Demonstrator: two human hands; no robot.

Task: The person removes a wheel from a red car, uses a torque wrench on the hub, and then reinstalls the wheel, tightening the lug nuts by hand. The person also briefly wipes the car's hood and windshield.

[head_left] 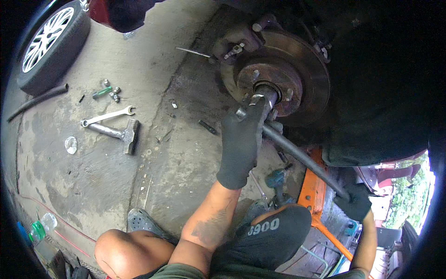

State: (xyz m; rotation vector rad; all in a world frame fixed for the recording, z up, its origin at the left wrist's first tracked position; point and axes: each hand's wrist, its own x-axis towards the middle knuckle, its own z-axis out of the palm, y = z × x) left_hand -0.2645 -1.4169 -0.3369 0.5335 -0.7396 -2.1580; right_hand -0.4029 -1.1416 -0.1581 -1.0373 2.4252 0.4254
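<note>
A long dark bar runs from the wheel hub down to the right. My left hand, in a dark glove, is wrapped round the socket wrench's head, where a metal socket sits at the hub's centre. A short round metal end pokes out beside the left fingers. My right hand, also gloved, is closed round the bar's far end. Behind the hub is a rusty brake disc, with the brake caliper at its upper left. The left fingertips are partly hidden.
On the concrete floor lie a hammer, a combination wrench, a green-handled tool and a black hose. A removed wheel lies at upper left. An orange jack stands below the bar, near a teal power tool.
</note>
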